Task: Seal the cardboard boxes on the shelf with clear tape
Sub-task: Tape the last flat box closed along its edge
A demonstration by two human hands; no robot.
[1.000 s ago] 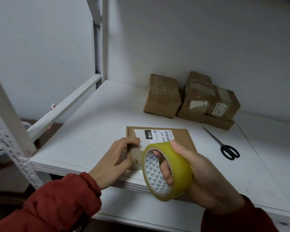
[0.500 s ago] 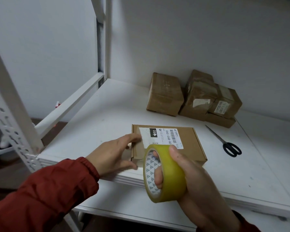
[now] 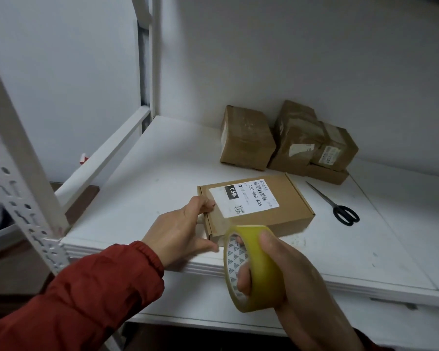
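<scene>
The flat cardboard box (image 3: 257, 207) is lying label-up near the front of the shelf (image 3: 162, 186), its long axis running left to right with the right end angled slightly toward the wall. The left hand (image 3: 180, 231) is gripping its left end, fingers curled over the top. The right hand (image 3: 297, 282) is holding the tape roll (image 3: 261, 269) on edge just in front of the box, fingers through the core.

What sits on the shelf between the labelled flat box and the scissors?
Nothing: in the head view only bare white shelf separates the labelled flat box from the scissors.
</scene>
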